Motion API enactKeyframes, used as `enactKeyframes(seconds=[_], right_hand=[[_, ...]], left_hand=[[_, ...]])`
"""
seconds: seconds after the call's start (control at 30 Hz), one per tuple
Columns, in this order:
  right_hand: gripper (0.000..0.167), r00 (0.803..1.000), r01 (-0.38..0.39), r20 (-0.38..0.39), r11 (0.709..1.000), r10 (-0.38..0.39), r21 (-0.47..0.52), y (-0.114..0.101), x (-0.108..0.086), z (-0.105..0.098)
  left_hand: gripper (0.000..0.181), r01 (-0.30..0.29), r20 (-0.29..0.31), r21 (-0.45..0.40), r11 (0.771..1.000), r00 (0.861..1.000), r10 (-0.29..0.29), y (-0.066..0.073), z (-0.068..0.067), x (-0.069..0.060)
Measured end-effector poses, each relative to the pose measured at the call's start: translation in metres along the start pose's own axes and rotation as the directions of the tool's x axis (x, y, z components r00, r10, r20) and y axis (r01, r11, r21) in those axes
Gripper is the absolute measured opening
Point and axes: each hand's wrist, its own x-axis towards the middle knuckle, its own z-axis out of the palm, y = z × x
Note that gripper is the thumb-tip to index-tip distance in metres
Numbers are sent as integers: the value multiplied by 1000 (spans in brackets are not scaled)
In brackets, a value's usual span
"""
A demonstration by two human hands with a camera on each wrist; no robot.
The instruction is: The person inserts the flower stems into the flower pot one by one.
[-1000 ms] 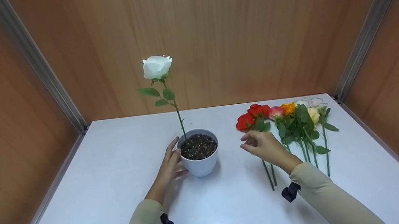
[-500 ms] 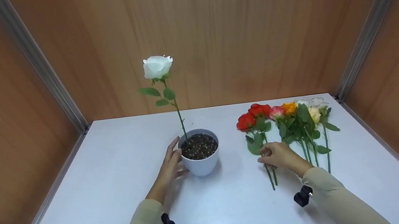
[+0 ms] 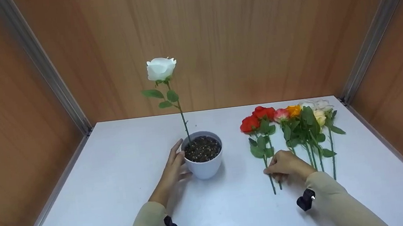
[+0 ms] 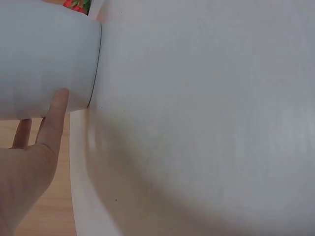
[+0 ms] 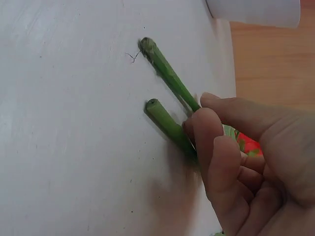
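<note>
A white pot (image 3: 205,168) of dark soil stands at mid-table with a white rose (image 3: 161,69) upright in it, leaning left. Against the pot's left side rests my left hand (image 3: 170,173), fingers nearly straight; the left wrist view shows a fingertip on the pot wall (image 4: 44,59). My right hand (image 3: 287,165) pinches the lower stem (image 5: 170,76) of a red rose (image 3: 249,123) between thumb and forefinger. A second stem (image 5: 170,125) lies beside it, close to the curled fingers. The second red rose (image 3: 263,112) lies just behind the first.
Right of the red roses, a pink rose (image 3: 281,114), an orange rose (image 3: 293,110), a pale yellow rose (image 3: 320,117) and white roses (image 3: 323,105) lie with their stems toward the front. Wooden walls (image 3: 216,43) enclose the white table (image 3: 115,153) at the back and sides.
My right hand has moved down and slightly right from near the red roses' leaves to their lower stems, and its fingers have closed on one. The left hand stays at the pot.
</note>
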Motion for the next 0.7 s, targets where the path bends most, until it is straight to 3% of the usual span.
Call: enactKeyframes(seconds=[0.37,0.63,0.7], right_hand=[[19,999,42,30,998,-44,49,-1,6,2],[16,994,104,23,985,-108,137,-10,9,0],[16,992,116,23,982,-121,148,-13,10,0]], left_hand=[[56,-16,-4,16,1000,1000,16,-2,-2,1],[56,-6,21,-13,1000,1000,6,10,0,-6],[56,-9,30,-26,1000,999,10,8,0,-5]])
